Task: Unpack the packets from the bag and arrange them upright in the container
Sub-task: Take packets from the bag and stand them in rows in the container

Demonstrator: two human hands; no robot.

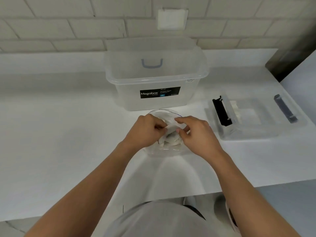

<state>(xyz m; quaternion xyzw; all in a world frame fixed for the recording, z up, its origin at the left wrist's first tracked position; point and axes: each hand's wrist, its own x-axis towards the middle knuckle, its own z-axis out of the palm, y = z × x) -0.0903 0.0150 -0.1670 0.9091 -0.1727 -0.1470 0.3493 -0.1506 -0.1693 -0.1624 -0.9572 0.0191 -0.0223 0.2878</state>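
Step in hand: getting the mouth of the bag (164, 112) open. Left hand (147, 129) and right hand (196, 132) both pinch the clear film at the bag's lip, fingers curled, fingertips close together over the middle. The bag lies on the counter (59, 125) at centre, with the white packets (171, 141) bunched in a heap inside, seen between the wrists (count can't be told, they overlap). My call for doing it well: pull the two pinches apart toward 9 and 3 o'clock and keep the bag low so the heap doesn't spill. Then hold the lip with one hand and lift packets out singly with the other. The container (130, 93), a clear tub with a dark label, stands at 12 o'clock just beyond the bag, open, nothing seen in it. Its near wall is tall, so each packet likely has to clear the rim. A lid (248, 132) with dark latches lies at 3 o'clock, apart from the bag. A dark block (290, 60) at 1 o'clock and a wall plate (171, 18) at 12 are well clear.
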